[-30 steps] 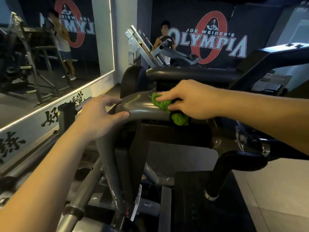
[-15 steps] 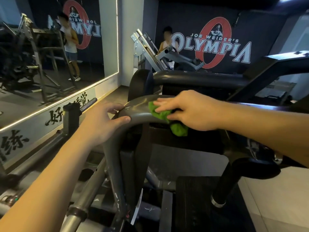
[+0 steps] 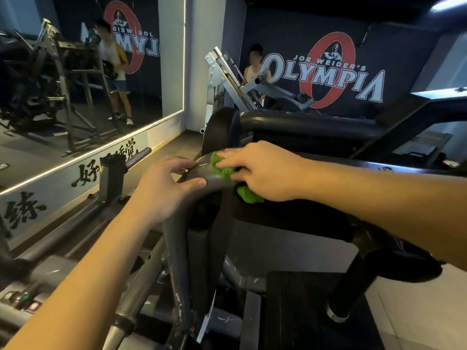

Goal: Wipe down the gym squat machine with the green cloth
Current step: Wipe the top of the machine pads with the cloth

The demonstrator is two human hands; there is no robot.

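The squat machine's grey curved frame [image 3: 177,248] rises in front of me and bends to the right at its top. My left hand [image 3: 161,190] grips that bend, thumb on the near side and fingers over the top. Just to its right, my right hand [image 3: 262,170] presses the crumpled green cloth [image 3: 222,168] onto the top of the same bar. Part of the cloth hangs below my palm at the bar's near side. A black roller pad [image 3: 219,130] and a thick dark tube [image 3: 303,122] sit behind my hands.
A wall mirror [image 3: 75,84] runs along the left, with a weight peg [image 3: 136,156] below it. A black footplate [image 3: 303,311] lies low at the right. A dark handle [image 3: 353,286] angles down there. A person [image 3: 255,69] stands at another machine in the back.
My right hand has slid the cloth a little leftward along the bar toward my left hand. The view has shifted slightly; my left hand keeps its grip.
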